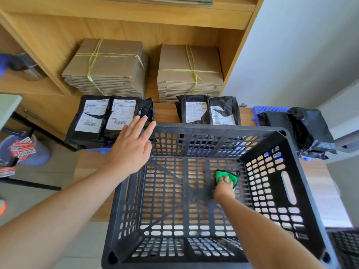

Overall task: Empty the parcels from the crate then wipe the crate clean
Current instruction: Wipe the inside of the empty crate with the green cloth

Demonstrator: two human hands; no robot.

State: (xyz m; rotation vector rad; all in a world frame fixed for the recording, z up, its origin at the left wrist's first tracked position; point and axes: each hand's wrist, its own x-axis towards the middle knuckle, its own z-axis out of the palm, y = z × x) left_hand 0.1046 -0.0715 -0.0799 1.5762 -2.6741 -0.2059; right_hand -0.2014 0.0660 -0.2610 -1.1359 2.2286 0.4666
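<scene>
A: Crate (213, 129), look?
B: Black plastic, rectangular. Walls and floor pierced with rows of rounded slots; one long oval handle slot in right wall. Inside: only cloth and right hand.
A: Location?
B: On wooden worktop (165, 113), in front of shelf unit (136, 26). Wood visible through far floor slots, pale floor through nearest rows, so near end past worktop edge.
A: Orientation, long axis?
B: Upright, mouth up, far rim toward shelf unit. Long axis not judged; too much wide-angle distortion.
A: Hands?
B: Left hand (132, 150) flat, fingers straight, over far-left corner rim; contact not discernible. Right hand (223, 189) inside, fingers curled round green cloth (226, 175), pressed to floor near far-right corner.
A: Parcels?
B: Parcels (101, 117) in black bags with white labels, on worktop just beyond far rim; tied cardboard bundles (104, 68) behind.
</scene>
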